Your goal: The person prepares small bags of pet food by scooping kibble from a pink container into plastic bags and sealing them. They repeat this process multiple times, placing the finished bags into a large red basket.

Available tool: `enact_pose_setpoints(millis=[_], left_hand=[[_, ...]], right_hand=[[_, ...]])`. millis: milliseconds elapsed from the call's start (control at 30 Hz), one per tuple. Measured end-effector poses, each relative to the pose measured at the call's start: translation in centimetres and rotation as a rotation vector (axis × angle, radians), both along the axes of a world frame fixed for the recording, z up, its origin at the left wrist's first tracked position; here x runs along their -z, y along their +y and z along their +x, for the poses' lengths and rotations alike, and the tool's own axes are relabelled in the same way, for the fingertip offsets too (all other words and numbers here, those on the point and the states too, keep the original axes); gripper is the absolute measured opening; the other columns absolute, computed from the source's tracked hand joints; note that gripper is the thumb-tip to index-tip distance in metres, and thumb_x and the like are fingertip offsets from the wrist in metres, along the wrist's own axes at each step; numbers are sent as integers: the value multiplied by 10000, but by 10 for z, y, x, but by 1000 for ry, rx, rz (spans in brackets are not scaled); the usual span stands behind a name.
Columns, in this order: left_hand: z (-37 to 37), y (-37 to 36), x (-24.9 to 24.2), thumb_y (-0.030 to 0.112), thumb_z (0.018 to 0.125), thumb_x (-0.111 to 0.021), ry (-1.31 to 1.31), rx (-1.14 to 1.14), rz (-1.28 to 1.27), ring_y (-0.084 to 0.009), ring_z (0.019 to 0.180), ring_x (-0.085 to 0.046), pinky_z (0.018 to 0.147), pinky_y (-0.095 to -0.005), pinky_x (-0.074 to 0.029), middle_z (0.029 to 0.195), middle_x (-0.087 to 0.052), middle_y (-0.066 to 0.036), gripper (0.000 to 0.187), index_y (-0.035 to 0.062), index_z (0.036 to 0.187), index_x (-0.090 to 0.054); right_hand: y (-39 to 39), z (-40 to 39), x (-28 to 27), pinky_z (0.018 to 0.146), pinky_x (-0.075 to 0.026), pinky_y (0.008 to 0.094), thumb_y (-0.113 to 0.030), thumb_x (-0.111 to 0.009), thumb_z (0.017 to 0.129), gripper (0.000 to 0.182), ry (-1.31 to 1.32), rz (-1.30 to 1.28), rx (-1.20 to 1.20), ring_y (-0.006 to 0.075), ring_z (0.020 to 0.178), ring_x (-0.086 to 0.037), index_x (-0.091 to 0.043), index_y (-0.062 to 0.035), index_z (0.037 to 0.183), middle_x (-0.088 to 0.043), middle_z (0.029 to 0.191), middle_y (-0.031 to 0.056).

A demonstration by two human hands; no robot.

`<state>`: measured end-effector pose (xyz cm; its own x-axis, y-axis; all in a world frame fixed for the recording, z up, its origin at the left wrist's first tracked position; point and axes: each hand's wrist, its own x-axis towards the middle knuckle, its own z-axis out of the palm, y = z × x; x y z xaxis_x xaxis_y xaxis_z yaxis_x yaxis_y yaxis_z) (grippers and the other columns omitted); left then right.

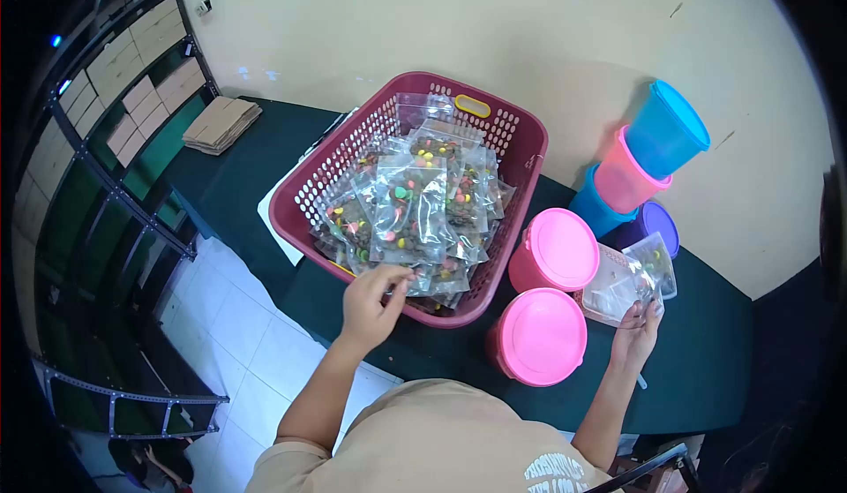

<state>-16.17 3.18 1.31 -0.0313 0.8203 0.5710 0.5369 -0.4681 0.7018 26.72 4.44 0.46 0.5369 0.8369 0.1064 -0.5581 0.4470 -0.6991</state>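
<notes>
Shirt front point(415, 436) at the bottom edge, viewed from above. Left hand point(374, 306) at the near side of a maroon basket point(520, 188), thumb and forefinger curled at the lower edge of a clear bag point(410, 210); cannot tell whether pinching the film or merely resting against it. Right hand point(637, 330), well apart, with fingertips pinching the near edge of a second bag point(649, 268), over a pale box point(603, 318). Thin film on both, around small colourful pieces. Probably light, limp and slick, with loose contents apt to slide to one end; best held by a flat margin or corner, without squeezing the pieces. Between the hands, two pink-lidded tubs point(543, 336). In the basket, a heap of similar bags point(353, 219), topped by the first. Beyond the tubs, stacked blue and pink cups point(633, 175). Underneath everything, a dark green table point(706, 352). Farthest, a cream wall point(353, 25); at left, shelved cartons point(159, 38).
</notes>
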Motion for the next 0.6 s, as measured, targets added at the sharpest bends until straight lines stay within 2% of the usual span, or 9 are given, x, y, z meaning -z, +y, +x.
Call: enact_pose_setpoints(millis=[100,200,333,500,533,600], left_hand=[[1,2,-2,71,805,-636,159,-7,61,-229,747,-649,674,-336,-460,834,-673,-50,150,65,955,-640],[3,0,-2,94,801,-643,158,-10,44,-236,762,-642,718,-367,-447,838,-667,-49,171,81,972,-636],[0,-1,0,122,807,-644,180,15,4,-217,757,-641,719,-359,-423,865,-670,-30,176,84,978,-627],[0,-3,-2,126,811,-644,156,30,2,-206,744,-638,708,-359,-418,854,-668,-21,176,86,981,-622],[0,-3,-3,128,812,-644,157,29,9,-203,741,-638,706,-358,-417,852,-667,-18,177,87,983,-621],[-1,-3,-1,130,813,-645,166,39,-3,-200,741,-639,705,-357,-415,855,-667,-15,175,89,981,-621]], right_hand=[[5,-27,4,664,-561,205,-98,-550,953,215,-3,9,-45,101,797,-630,-516,-62,1162,-623,1040,56],[13,-61,1,671,-562,215,-96,-545,953,206,61,-17,-111,95,766,-610,-514,-68,1154,-614,1013,49],[14,-65,6,671,-564,210,-96,-539,956,203,82,6,-157,94,761,-605,-507,-69,1155,-608,1022,47],[9,-57,-1,670,-561,200,-99,-546,955,208,92,0,-64,92,772,-608,-500,-72,1155,-607,1019,42],[9,-58,-1,697,-584,217,-100,-529,963,146,91,82,-91,143,814,-646,-570,-18,1076,-647,970,103],[12,-70,-8,696,-573,215,-105,-541,958,153,72,77,-90,134,819,-637,-569,-28,1086,-642,985,92]])
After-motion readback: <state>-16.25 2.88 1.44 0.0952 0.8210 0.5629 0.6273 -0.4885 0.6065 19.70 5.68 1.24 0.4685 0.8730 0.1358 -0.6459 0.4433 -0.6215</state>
